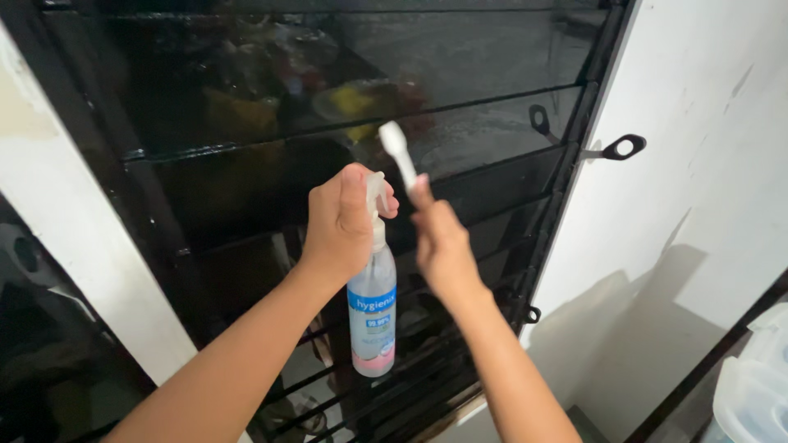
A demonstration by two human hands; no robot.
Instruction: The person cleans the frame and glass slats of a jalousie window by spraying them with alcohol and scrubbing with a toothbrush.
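black glass louvres [345, 123] between white walls [698, 164].

Home, black louvre window [345, 98], white wall [698, 164]

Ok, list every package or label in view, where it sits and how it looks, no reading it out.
Spray bottle: centre, gripped at the trigger head by the left hand, hanging in front of the dark glass louvres; slim clear cylinder, white sprayer.
Label on the bottle: wraps the body; blue band on top, white middle, pink base.
Plastic container: bottom right corner, translucent white, no label visible.
No signs or screens.
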